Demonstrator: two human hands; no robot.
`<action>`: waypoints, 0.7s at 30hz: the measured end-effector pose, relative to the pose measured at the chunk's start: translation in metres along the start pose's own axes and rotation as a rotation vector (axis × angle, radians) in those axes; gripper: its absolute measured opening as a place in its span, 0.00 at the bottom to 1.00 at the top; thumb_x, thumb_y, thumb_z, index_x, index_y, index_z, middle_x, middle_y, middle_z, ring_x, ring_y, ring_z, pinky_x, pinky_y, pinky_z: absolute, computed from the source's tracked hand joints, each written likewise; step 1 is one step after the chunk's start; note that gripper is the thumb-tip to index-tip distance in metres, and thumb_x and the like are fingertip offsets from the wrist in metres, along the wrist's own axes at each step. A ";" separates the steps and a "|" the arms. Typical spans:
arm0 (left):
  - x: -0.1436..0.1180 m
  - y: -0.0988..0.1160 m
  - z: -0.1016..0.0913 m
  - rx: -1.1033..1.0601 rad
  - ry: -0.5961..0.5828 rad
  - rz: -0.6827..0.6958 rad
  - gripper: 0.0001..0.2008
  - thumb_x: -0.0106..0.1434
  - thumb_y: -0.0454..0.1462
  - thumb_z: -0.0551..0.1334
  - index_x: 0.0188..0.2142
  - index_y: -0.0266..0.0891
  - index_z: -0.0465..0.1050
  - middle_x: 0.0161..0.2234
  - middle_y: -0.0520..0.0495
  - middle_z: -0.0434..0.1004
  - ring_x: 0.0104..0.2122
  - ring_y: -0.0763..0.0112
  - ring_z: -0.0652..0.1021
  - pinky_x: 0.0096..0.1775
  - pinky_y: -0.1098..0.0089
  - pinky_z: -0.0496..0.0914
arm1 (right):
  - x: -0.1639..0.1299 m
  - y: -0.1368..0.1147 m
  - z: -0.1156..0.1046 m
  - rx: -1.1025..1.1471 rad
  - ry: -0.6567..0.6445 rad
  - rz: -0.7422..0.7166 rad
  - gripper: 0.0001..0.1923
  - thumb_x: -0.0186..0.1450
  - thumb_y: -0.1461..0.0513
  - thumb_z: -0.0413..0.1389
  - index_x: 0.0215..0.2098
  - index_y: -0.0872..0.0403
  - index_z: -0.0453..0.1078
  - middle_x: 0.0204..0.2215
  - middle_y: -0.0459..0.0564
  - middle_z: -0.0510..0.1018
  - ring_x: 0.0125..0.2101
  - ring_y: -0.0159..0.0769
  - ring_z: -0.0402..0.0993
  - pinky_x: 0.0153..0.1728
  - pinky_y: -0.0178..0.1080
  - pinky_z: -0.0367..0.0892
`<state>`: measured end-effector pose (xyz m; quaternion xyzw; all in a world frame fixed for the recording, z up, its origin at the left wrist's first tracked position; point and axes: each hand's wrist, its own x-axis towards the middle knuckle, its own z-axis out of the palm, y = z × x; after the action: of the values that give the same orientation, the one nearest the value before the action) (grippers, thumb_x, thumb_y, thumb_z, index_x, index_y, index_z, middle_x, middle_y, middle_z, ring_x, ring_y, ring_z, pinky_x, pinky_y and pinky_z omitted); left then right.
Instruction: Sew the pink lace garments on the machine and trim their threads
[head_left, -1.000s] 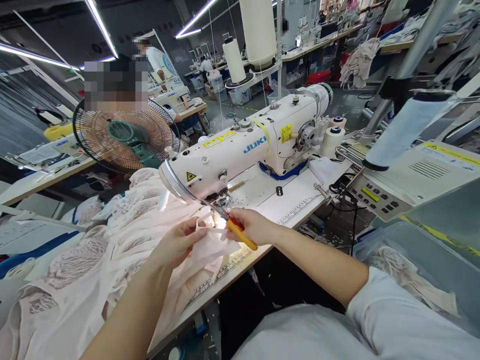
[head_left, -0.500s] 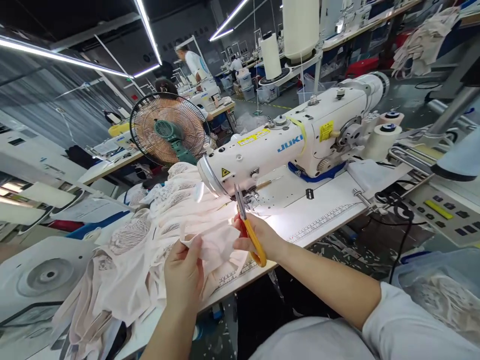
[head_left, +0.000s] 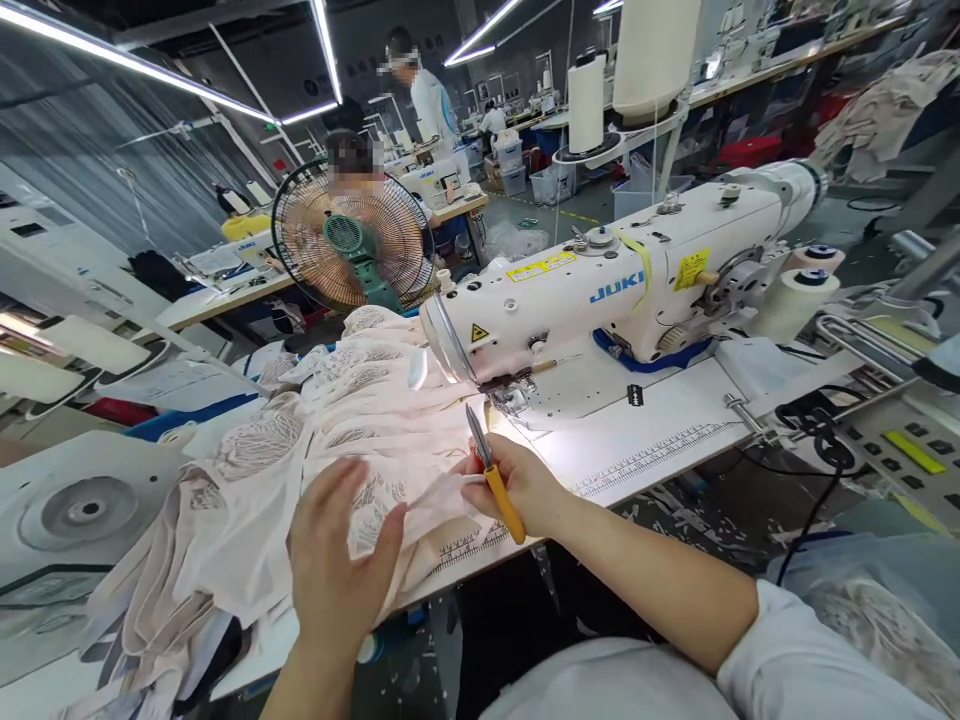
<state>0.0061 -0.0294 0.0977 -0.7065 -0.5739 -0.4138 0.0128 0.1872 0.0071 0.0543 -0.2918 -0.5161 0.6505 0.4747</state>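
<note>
Nearest the camera, at about seven o'clock, the left hand (head_left: 337, 560) is hovering flat with fingers spread and released, its palm lying over the pale pink fabric (head_left: 315, 470); whether it is actually pressing on the cloth I cannot tell. Just to its two o'clock, the right hand (head_left: 521, 480) is clenching a pair of yellow-handled snips (head_left: 495, 480), blades pointing up toward eleven o'clock, while its fingers are also pinching a sheer edge of the same fabric.

The likely trouble: the blade tips are sitting just beside the loose, lacy cloth, so a careless pull could nick or snag it. The heap is also hanging over the front rim of the table (head_left: 660, 450), and it could slide off if the left hand is not steadying it.

Farther off at one o'clock, the sewing machine (head_left: 600, 290) is standing with its needle area lit; glare is washing out the foot and any thread. At eleven o'clock a fan (head_left: 352, 245) is partly hiding a person behind it. Whether the blades are open is hard to make out.
</note>
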 end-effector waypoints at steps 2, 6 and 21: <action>0.003 0.005 -0.004 0.069 -0.113 0.246 0.15 0.54 0.35 0.63 0.43 0.46 0.70 0.43 0.45 0.75 0.52 0.56 0.69 0.55 0.55 0.62 | -0.002 -0.001 0.004 0.019 -0.061 -0.014 0.14 0.49 0.59 0.60 0.27 0.51 0.58 0.27 0.43 0.70 0.26 0.30 0.65 0.29 0.36 0.62; 0.010 0.013 0.002 -0.104 -0.314 0.138 0.04 0.58 0.38 0.59 0.31 0.45 0.73 0.28 0.51 0.77 0.31 0.66 0.77 0.40 0.66 0.71 | -0.003 0.001 0.007 0.000 -0.076 0.011 0.16 0.49 0.56 0.62 0.29 0.51 0.59 0.26 0.42 0.69 0.24 0.29 0.62 0.26 0.35 0.60; 0.004 0.001 0.019 -0.518 -0.496 -0.521 0.08 0.51 0.43 0.62 0.27 0.40 0.71 0.23 0.52 0.71 0.23 0.74 0.70 0.25 0.74 0.66 | -0.011 0.018 -0.010 -0.152 0.075 0.168 0.16 0.50 0.55 0.62 0.26 0.53 0.60 0.22 0.41 0.68 0.23 0.30 0.65 0.27 0.36 0.62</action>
<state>0.0178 -0.0172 0.0876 -0.5959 -0.5961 -0.3515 -0.4075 0.1943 0.0007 0.0335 -0.3933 -0.5197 0.6354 0.4141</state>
